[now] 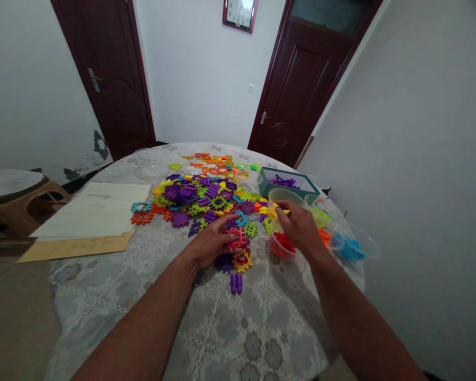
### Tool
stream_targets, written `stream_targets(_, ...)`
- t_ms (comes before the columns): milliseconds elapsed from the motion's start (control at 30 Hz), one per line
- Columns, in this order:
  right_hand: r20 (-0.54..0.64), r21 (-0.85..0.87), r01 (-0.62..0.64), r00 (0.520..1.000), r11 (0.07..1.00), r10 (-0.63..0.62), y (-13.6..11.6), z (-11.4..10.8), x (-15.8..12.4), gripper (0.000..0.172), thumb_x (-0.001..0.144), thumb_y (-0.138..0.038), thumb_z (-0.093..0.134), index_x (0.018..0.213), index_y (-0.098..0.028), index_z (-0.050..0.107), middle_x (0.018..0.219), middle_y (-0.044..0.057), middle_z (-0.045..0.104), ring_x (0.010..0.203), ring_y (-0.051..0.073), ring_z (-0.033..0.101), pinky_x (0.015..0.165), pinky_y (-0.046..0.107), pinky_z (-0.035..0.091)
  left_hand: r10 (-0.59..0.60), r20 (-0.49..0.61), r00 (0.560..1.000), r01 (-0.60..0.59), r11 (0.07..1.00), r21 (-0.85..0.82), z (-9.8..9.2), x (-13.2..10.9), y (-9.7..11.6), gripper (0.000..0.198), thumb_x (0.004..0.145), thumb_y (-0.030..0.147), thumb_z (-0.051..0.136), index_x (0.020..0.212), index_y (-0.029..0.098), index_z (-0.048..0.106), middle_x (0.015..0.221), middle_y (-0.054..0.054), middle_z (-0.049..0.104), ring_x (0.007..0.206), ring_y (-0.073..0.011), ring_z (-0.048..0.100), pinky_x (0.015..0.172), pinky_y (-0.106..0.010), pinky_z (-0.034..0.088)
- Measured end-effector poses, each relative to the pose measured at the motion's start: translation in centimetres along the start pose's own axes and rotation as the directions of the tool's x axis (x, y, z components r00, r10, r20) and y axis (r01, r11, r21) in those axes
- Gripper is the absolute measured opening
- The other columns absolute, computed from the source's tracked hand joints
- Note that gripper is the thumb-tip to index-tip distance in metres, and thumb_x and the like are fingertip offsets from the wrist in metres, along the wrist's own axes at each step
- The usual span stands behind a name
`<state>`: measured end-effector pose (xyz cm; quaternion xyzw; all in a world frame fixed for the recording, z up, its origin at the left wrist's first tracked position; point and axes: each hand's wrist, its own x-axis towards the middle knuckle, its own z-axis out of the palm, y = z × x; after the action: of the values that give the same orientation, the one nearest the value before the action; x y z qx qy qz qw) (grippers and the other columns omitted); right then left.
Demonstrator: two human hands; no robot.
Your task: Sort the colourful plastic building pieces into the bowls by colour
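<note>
Grey lace-patterned cloth on a round table (103,317) fills most of the view. What sits on it?

Across its middle spreads a heap of multicoloured plastic lattice pieces (198,198). Near its far right edge stands an open teal box (287,182) holding purple pieces. Along its right side are a clear plastic cup of blue pieces (351,248) and a clear plastic cup of red pieces (282,246). At its left edge, white paper sheets (91,211) lie over a tan card (75,246).

And the hands?

The left hand (212,241) is open, its fingers spread over the heap's near side, touching a red lattice piece (238,238). The right hand (299,227) is curled above the red-filled cup, its fingertips at a yellow piece (280,210). I cannot tell whether they have hold of it.

What could go wrong?

A careless sweep of the right wrist could tip that light cup and spill its contents. Pressure from the left palm could also shove loose pieces outward, including a purple stacked pair (236,283) lying apart on the table's near side.
</note>
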<state>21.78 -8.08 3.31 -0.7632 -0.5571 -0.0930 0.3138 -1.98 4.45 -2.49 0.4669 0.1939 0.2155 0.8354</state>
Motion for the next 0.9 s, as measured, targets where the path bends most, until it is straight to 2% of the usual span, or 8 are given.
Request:
stream_targets(67,0.149,0.136,0.096,0.982,0.986,-0.116,-3.0,1.0,-2.5,0.031,0.102,-0.036,0.060,0.129,-0.023,0.068,0.114,0.008,0.076,0.081,0.020,0.070,0.082,0.036,0.056,0.004,0.013,1.000,-0.004,1.000,0.006,0.0,0.1,-0.1,0.070,0.080,0.009,0.081,0.145,0.026,0.060,0.110,-0.008,0.069,0.090,-0.0188,0.073,0.080,-0.038,0.067)
stream_targets(133,0.231,0.169,0.172,0.950,0.970,-0.209,-5.5,2.2,-4.6,0.040,0.099,-0.037,0.067,0.137,-0.025,0.063,0.122,0.010,0.072,0.092,0.022,0.069,0.086,0.038,0.056,0.006,0.038,0.999,-0.006,1.000,0.014,-0.1,0.1,-0.1,0.069,0.081,0.011,0.081,0.145,0.026,0.060,0.114,-0.010,0.070,0.089,-0.0188,0.073,0.075,-0.033,0.065)
stream_targets(233,0.262,0.113,0.175,0.944,0.978,-0.199,-7.3,3.7,-6.4,0.046,0.097,-0.037,0.071,0.140,-0.026,0.060,0.126,0.012,0.066,0.105,0.027,0.067,0.087,0.042,0.057,0.010,0.055,0.998,-0.012,0.999,0.042,-0.2,0.2,-0.2,0.066,0.080,0.013,0.082,0.143,0.025,0.063,0.118,-0.011,0.071,0.087,-0.0177,0.072,0.069,-0.027,0.062)
stream_targets(467,0.223,0.166,0.114,0.963,0.980,-0.150,-6.4,4.8,-6.4,0.047,0.095,-0.029,0.070,0.140,-0.024,0.058,0.122,0.011,0.063,0.108,0.026,0.063,0.094,0.045,0.055,-0.038,0.051,0.998,0.035,0.998,0.049,-0.2,0.2,-0.3,0.059,0.079,0.015,0.084,0.136,0.020,0.068,0.117,-0.013,0.074,0.083,-0.0176,0.073,0.071,-0.029,0.063)
stream_targets(667,0.141,0.240,0.129,0.976,0.962,-0.166,-6.5,5.2,-6.9,0.041,0.092,-0.023,0.067,0.132,-0.024,0.058,0.119,0.011,0.063,0.104,0.027,0.063,0.091,0.044,0.055,-0.070,0.028,0.997,0.069,0.998,0.005,0.2,0.0,-0.2,0.052,0.079,0.015,0.083,0.130,0.018,0.071,0.119,-0.016,0.074,0.083,-0.0191,0.074,0.071,-0.032,0.063)
stream_targets(800,0.102,0.342,0.039,0.992,0.939,-0.078,-6.8,5.0,-7.0,0.022,0.093,-0.021,0.063,0.115,-0.023,0.062,0.107,0.007,0.068,0.088,0.021,0.065,0.082,0.036,0.055,-0.095,0.044,0.995,0.096,0.995,-0.032,0.2,0.0,-0.2,0.051,0.084,0.022,0.081,0.134,0.018,0.068,0.129,-0.018,0.072,0.095,-0.0249,0.076,0.077,-0.039,0.065)
stream_targets(900,0.061,0.427,-0.010,0.998,0.904,-0.018,-6.4,4.3,-7.0,0.010,0.096,-0.026,0.060,0.105,-0.024,0.064,0.092,0.002,0.069,0.075,0.018,0.064,0.075,0.032,0.053,-0.089,0.057,0.994,0.093,0.992,-0.079,0.0,0.1,-0.2,0.048,0.090,0.023,0.075,0.136,0.016,0.067,0.126,-0.019,0.072,0.101,-0.0280,0.075,0.080,-0.043,0.066)
